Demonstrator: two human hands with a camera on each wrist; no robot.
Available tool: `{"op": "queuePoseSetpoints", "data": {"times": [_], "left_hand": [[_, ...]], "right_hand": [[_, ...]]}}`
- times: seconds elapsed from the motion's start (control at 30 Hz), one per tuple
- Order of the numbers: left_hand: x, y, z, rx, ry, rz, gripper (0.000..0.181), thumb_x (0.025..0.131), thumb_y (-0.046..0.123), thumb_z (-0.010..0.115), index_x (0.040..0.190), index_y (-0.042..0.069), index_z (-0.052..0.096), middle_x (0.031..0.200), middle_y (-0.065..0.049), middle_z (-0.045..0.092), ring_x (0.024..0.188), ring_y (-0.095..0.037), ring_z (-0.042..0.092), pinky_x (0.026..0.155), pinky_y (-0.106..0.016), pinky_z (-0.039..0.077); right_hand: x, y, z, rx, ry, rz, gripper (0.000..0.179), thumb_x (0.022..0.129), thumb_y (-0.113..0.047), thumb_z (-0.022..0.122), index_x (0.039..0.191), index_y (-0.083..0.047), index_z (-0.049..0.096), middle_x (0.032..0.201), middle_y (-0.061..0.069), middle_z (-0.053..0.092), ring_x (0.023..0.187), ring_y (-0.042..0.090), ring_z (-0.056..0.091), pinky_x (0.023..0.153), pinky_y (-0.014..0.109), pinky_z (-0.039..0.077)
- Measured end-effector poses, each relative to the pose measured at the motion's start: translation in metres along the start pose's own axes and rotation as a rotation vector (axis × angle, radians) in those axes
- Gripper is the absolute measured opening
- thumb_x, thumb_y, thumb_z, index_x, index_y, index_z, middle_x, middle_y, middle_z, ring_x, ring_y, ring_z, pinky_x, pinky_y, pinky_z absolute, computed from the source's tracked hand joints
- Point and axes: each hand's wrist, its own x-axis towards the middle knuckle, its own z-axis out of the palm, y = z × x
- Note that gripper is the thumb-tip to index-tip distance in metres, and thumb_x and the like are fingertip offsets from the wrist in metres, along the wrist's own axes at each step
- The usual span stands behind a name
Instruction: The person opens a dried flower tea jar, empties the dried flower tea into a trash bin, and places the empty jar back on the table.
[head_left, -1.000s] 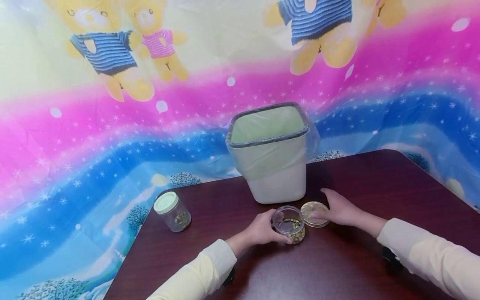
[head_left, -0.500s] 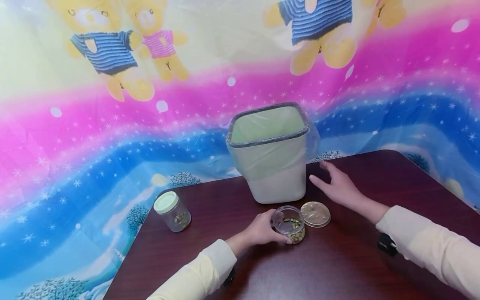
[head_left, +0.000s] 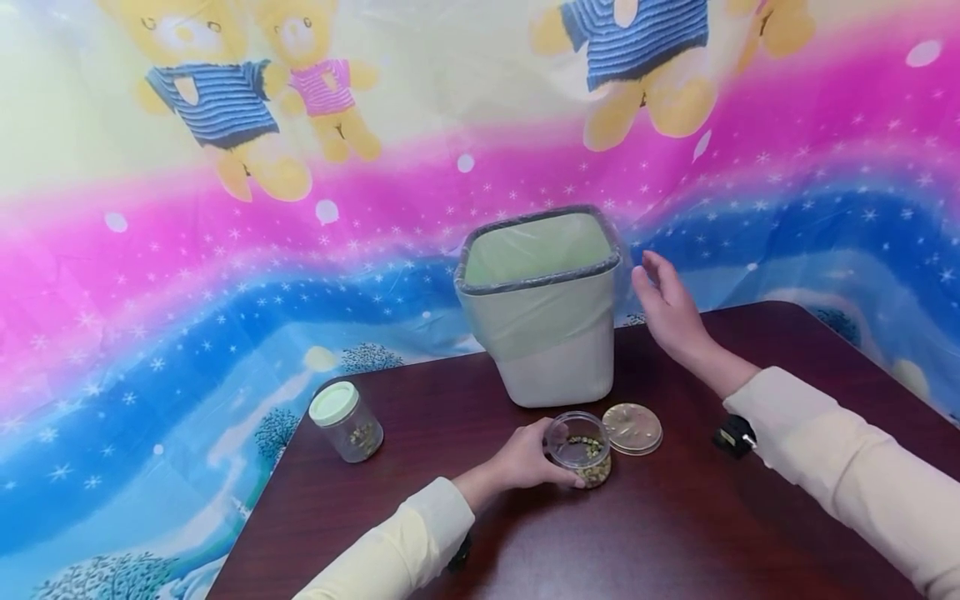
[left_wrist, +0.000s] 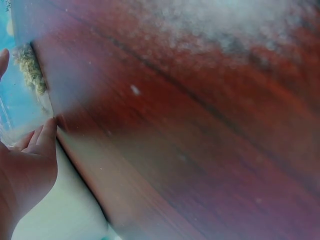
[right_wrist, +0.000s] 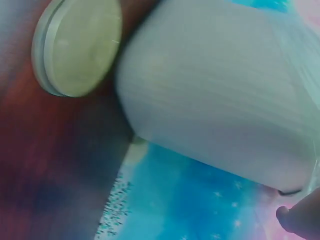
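In the head view my left hand [head_left: 527,457] grips the side of a small clear jar [head_left: 577,454] standing upright without its lid. Small greenish-brown dried bits [head_left: 592,472] lie in its bottom. The left wrist view catches only part of the left hand [left_wrist: 32,167] and the jar's contents [left_wrist: 31,72] at its left edge. A round gold lid [head_left: 632,428] lies flat just right of the jar. My right hand [head_left: 666,310] is raised beside the bin's right side, holding nothing, its fingers relaxed and pointing up. A fingertip [right_wrist: 300,215] shows low in the right wrist view.
A pale square bin [head_left: 558,350] with a clear plastic liner and dark rim ring stands behind the jar. A second jar with a pale green lid [head_left: 333,405] stands at the table's left edge. A printed bear curtain [head_left: 390,183] hangs behind the dark red table [head_left: 600,550].
My right hand has let go of the gold lid, leaving it on the table, and has risen up and away towards the bin's right side. The left hand and jar stay put.
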Motion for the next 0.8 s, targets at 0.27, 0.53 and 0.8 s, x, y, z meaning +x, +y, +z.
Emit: {"op": "queuePoseSetpoints", "data": {"times": [0.27, 0.53, 0.8], "left_hand": [[0.0, 0.0, 0.0, 0.003, -0.006, -0.005, 0.071, 0.065, 0.03, 0.092, 0.123, 0.006, 0.058, 0.115, 0.001, 0.065, 0.107, -0.006, 0.058, 0.091, -0.023, 0.046], [0.0, -0.001, 0.001, -0.004, -0.008, -0.013, 0.073, 0.066, 0.032, 0.091, 0.125, 0.007, 0.058, 0.116, 0.002, 0.064, 0.108, -0.005, 0.057, 0.091, -0.022, 0.045], [-0.001, 0.002, 0.0, -0.006, -0.01, -0.012, 0.073, 0.066, 0.031, 0.091, 0.125, 0.006, 0.057, 0.117, 0.002, 0.064, 0.109, -0.006, 0.057, 0.092, -0.022, 0.045]], "right_hand": [[0.026, -0.013, -0.002, 0.054, 0.009, 0.049, 0.066, 0.104, -0.044, 0.031, 0.155, -0.006, 0.015, 0.158, 0.017, 0.018, 0.144, 0.031, 0.016, 0.114, 0.048, 0.018], [0.04, -0.025, 0.008, 0.18, -0.036, 0.062, 0.062, 0.106, -0.034, 0.035, 0.154, -0.002, 0.015, 0.158, 0.019, 0.018, 0.144, 0.03, 0.017, 0.115, 0.045, 0.017], [0.048, -0.031, 0.014, 0.179, -0.037, 0.102, 0.054, 0.106, -0.023, 0.033, 0.154, -0.002, 0.019, 0.16, 0.013, 0.015, 0.145, 0.024, 0.014, 0.116, 0.037, 0.014]]}}
